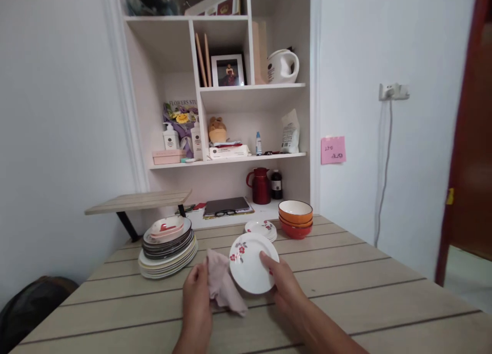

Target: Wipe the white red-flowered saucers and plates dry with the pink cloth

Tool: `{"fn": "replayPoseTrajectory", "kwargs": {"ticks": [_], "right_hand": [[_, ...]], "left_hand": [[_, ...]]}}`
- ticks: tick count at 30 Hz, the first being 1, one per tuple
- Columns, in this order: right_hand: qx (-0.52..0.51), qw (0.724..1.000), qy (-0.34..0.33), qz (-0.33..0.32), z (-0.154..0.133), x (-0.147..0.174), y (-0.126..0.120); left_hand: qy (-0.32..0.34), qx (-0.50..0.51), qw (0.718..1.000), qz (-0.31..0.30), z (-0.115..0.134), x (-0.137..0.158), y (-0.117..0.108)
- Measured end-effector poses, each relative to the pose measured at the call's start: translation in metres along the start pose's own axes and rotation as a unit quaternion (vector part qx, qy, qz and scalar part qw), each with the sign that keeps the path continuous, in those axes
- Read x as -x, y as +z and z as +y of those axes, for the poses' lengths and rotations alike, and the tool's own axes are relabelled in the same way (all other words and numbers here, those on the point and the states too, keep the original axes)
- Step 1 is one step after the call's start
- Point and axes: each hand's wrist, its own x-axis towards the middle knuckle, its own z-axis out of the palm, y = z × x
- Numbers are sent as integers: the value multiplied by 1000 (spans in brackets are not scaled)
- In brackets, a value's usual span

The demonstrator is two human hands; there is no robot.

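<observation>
In my right hand [284,282] is a small white plate [251,267] with red flowers, tilted up toward me, my thumb on its face and the fingers hidden behind. My left hand [197,295] grips a pale pink cloth [223,285] by its upper corner. The cloth hangs just left of the plate; I cannot tell whether they touch. Behind the held plate lies a short stack of matching flowered plates [259,227]. To their right stand nested orange and red bowls [295,226].
A tall stack of plates [168,264] topped by small dishes stands at left, near a raised wooden shelf stand [138,201]. At the back are a dark laptop [226,206] with glasses, a red jug [261,186] and a dark bottle [276,184]. A shelving unit [253,90] rises behind.
</observation>
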Motion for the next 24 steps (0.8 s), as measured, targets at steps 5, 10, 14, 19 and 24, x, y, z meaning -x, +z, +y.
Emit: {"fn": "replayPoseTrajectory", "kwargs": {"ticks": [5, 10, 14, 19, 24], "right_hand": [[30, 998, 1, -53, 0, 4, 1], [62, 983, -57, -160, 7, 3, 0], [54, 979, -73, -185, 5, 4, 2], [51, 974, -70, -209, -3, 12, 4], [98, 959, -65, -258, -16, 18, 5]], "left_hand": [[-31, 91, 995, -38, 6, 3, 1], [-46, 38, 988, -145, 3, 16, 9], [-26, 5, 992, -121, -6, 11, 9], [-52, -33, 986, -153, -13, 11, 14], [-66, -57, 971, -225, -2, 23, 16]]}}
